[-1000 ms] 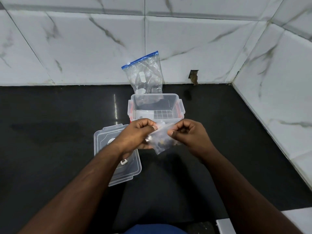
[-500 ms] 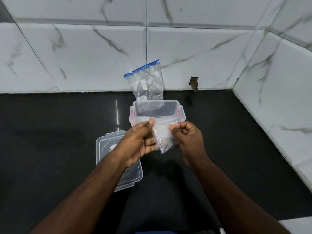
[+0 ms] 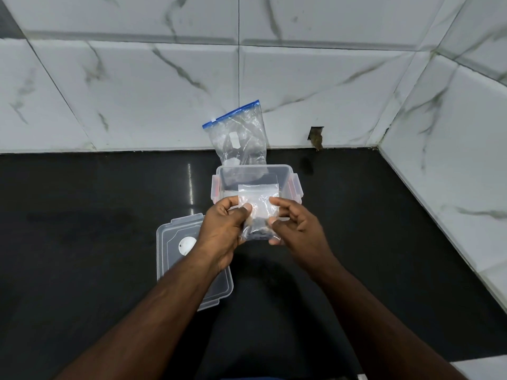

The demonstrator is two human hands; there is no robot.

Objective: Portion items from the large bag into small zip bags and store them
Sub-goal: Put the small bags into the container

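A small clear zip bag point(image 3: 259, 208) with dark bits at its bottom is held upright between both hands, just in front of an open clear plastic container point(image 3: 290, 174). My left hand point(image 3: 223, 231) grips the bag's left edge, thumb on its front. My right hand point(image 3: 295, 224) pinches the right edge with fingertips. The large zip bag point(image 3: 241, 135) with a blue seal leans against the tiled wall behind the container.
The container's clear lid point(image 3: 175, 242) lies flat on the black countertop point(image 3: 82, 215) to the left, partly under my left forearm. Marble-pattern tiled walls close the back and right side. A small hole point(image 3: 316, 135) shows in the back wall.
The small bag was turned from a crumpled, tilted hold to upright and flat, raised in front of the container. My right hand loosened from a fist to a fingertip pinch.
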